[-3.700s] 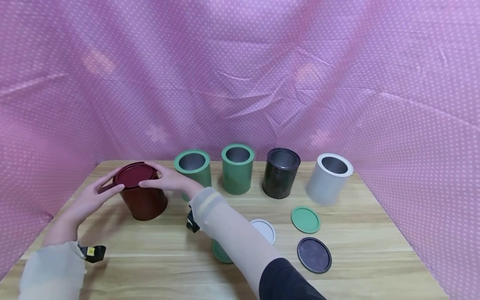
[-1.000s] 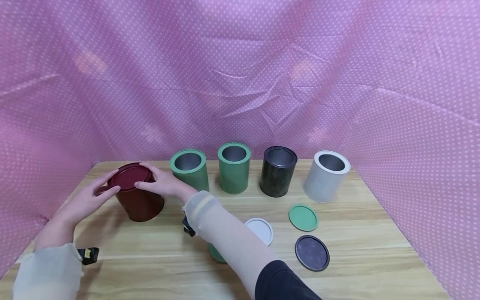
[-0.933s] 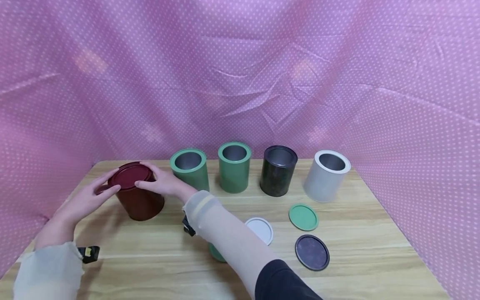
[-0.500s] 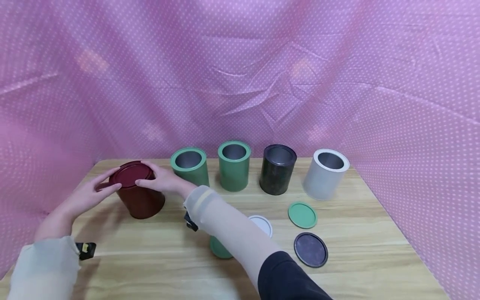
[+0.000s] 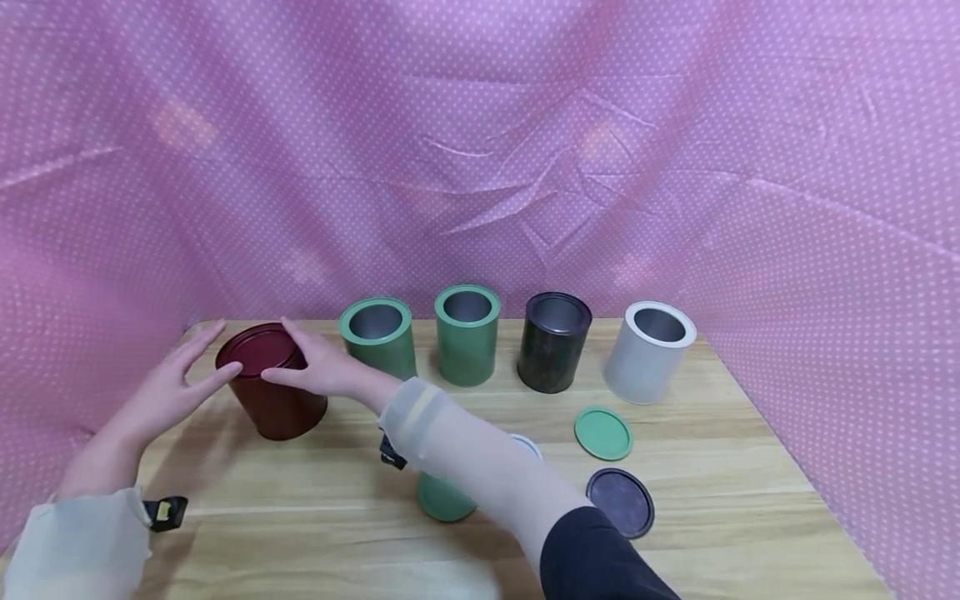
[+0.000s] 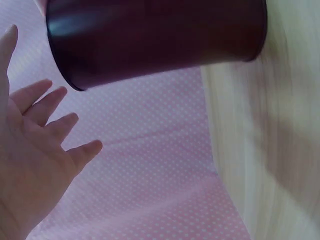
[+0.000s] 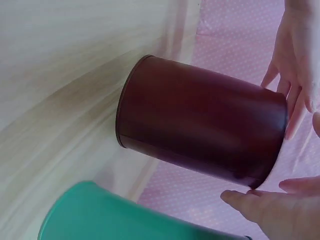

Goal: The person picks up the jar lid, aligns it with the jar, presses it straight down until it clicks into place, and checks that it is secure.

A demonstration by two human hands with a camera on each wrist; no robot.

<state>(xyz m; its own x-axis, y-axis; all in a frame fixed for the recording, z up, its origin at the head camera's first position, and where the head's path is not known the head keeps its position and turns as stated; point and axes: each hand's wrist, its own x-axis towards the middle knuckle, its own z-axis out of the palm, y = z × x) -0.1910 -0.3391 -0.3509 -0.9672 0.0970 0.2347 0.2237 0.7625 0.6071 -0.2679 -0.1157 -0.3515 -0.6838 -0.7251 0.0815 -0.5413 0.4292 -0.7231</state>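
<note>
A dark red can point(image 5: 281, 408) stands upright at the left of the table, with a red lid point(image 5: 257, 352) on its top. My left hand point(image 5: 161, 404) is held beside the can, fingers spread; the left wrist view shows a gap between the fingers point(image 6: 57, 112) and the can's wall. On the other side, my right hand point(image 5: 326, 368) hovers around the rim with fingers extended and thumb apart. In the right wrist view, its fingertips point(image 7: 235, 197) come close to the can's upper edge; whether they touch cannot be told.
Two green cans point(image 5: 467, 354), a black can point(image 5: 552, 358) and a white can point(image 5: 645, 371), all lidless, stand along the back. Green lids point(image 5: 603, 433), a black lid point(image 5: 621, 500) and a white lid point(image 5: 531, 445), partly behind the right arm, lie on the table point(image 5: 750, 517).
Both hands have loosened from the red can's lid and rim. The left fingers have spread away to the left, and the right fingers have lifted and straightened. The can stays in place.
</note>
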